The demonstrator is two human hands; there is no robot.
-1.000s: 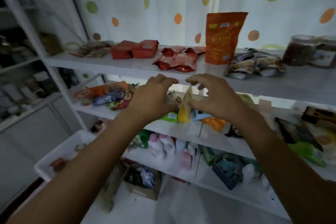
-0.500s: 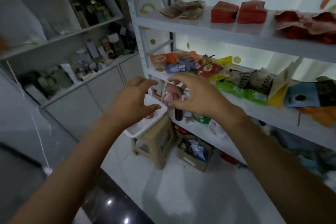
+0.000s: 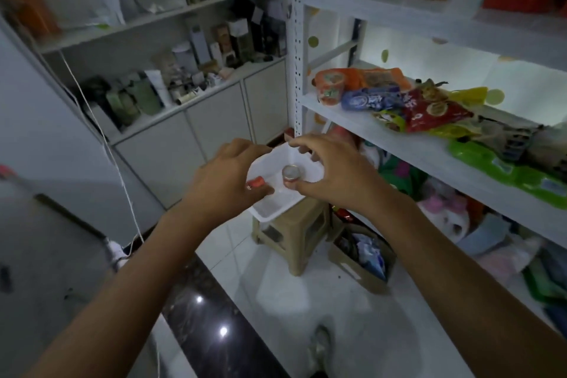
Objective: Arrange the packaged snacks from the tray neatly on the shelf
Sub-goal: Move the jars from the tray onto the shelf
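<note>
White shelf [image 3: 383,129] stands right; the tray [image 3: 270,212] sits on a stool [image 3: 294,233]. Left hand [image 3: 227,178] pinches a small orange snack [image 3: 255,183]; right hand [image 3: 331,169] spread over a rigid tin [image 3: 291,173], probably best gripped round its sides.

Beige plastic stool [image 3: 294,233] on white tiled floor [image 3: 337,301]. Just right of it, a tan cardboard box [image 3: 362,258] with blue-and-white packets inside. Dark glossy floor strip [image 3: 208,325] crossing lower left, reflecting two lights. Left wall: white cabinet [image 3: 196,138] with closed doors; its counter crowded with tubes, bottles, small boxes, blurred. A thin white cord [image 3: 101,138] hangs diagonally before it.
</note>
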